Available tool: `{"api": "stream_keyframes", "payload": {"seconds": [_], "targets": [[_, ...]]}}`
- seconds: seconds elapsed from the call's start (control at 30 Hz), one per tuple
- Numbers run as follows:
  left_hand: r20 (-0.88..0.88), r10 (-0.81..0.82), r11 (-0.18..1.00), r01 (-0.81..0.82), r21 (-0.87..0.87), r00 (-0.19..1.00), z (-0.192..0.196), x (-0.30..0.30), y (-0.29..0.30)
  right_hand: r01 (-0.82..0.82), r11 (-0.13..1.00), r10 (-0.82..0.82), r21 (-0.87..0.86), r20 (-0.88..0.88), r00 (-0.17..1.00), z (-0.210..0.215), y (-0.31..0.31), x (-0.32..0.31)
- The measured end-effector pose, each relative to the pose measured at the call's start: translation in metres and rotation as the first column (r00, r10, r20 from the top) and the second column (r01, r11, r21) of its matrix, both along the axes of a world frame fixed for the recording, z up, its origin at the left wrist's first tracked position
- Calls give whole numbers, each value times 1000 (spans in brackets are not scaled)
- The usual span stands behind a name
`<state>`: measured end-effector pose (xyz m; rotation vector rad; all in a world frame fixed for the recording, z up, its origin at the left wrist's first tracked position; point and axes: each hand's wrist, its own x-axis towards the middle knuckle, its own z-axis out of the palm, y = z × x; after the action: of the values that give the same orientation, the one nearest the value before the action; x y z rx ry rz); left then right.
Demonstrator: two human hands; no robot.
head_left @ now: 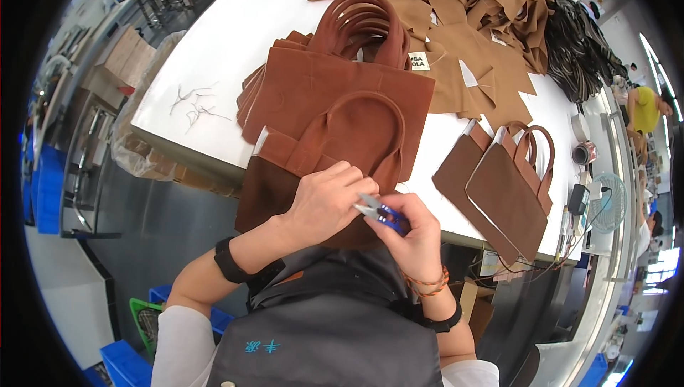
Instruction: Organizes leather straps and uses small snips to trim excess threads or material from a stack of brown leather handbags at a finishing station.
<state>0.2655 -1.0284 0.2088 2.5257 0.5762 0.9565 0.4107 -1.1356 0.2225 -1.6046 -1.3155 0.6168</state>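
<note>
Low in the middle of the frame, the left hand [324, 198] presses down on a brown bag [335, 152] that hangs off the near edge of the white table [214, 52], fingers closed on the fabric near its handle. The right hand [413, 234] is clamped on small blue-handled snips [377, 210], their blades pointing at the left fingertips. The bag looks soft, suede-like and light; it would flop, so it is best held flat by the seam or by its stiffer handle. More bags are stacked [335, 74] behind it, and two darker ones [506, 195] lie at right. At the top, cut tan pieces [463, 24] carry small white rectangular labels [419, 61]. Loose threads [192, 106] lie at upper left, and blue crates [50, 187] stand at the far left.
</note>
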Motion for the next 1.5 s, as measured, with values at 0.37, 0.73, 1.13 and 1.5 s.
{"api": "stream_keyframes", "payload": {"seconds": [0.37,0.73,1.13,1.5], "targets": [[83,25,962,-1,-272,996,2,3,4,221,970,-243,105,305,921,-10,-12,25],[47,8,963,5,-270,999,0,1,6,152,979,-191,135,350,917,-11,-6,27],[84,-4,947,31,-320,996,1,-4,10,96,995,-105,42,413,905,2,-16,24],[82,-7,957,30,-289,997,0,-2,13,82,994,-105,75,406,908,-2,-12,25]]}}
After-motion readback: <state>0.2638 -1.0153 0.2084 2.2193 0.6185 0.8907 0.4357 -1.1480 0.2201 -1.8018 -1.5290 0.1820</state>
